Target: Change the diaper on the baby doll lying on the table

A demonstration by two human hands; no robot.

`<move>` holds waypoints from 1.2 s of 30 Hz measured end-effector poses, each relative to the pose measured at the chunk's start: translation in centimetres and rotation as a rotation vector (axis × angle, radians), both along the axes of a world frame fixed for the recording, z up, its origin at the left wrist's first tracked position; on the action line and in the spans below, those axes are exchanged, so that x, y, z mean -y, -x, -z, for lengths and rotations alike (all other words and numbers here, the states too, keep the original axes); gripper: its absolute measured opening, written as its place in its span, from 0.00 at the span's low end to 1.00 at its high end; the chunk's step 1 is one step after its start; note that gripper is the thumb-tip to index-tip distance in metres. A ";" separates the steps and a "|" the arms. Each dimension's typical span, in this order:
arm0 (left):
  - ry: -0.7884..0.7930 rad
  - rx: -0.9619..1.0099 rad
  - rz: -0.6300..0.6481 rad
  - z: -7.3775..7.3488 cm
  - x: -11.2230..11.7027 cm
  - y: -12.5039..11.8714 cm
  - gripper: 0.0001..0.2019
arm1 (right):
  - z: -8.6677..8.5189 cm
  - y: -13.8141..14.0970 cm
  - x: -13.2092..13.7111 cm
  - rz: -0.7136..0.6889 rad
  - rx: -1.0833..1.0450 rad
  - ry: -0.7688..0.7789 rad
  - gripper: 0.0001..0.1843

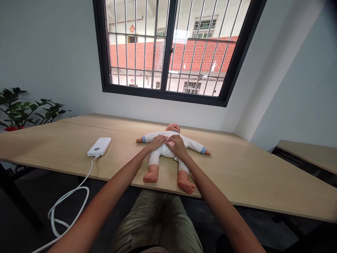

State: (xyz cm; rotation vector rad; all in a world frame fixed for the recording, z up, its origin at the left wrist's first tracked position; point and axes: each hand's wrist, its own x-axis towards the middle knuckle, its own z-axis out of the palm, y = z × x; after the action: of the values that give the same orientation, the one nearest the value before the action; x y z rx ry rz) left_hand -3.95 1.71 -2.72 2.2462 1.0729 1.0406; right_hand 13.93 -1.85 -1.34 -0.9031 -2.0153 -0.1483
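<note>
Left hand (157, 142): flat on the doll's chest, fingers close together, gripping nothing.
Right hand (176, 146): resting just beside it, fingers likewise narrow and flat.
Infant doll (161, 151): on its back mid-table, wearing white.
Wooden table (231, 175): also bears a white power bank (99, 146) with a white cable (68, 196).
Far: barred window (168, 49).

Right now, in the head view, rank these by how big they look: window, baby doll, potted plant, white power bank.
1. The barred window
2. The baby doll and the potted plant look about alike; the plant seems farther off, so I won't rank them.
3. The white power bank
</note>
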 end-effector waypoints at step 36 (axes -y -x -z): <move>-0.322 -0.093 -0.197 -1.3 2.4 -0.3 0.18 | -0.8 0.3 1.3 -0.072 -0.385 0.228 0.15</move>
State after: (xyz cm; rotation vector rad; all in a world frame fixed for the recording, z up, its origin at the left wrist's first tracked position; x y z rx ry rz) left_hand -3.69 -0.73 -1.44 2.4997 1.2630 1.2795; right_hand 13.60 -3.18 -0.52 -0.9189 -1.7205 0.2824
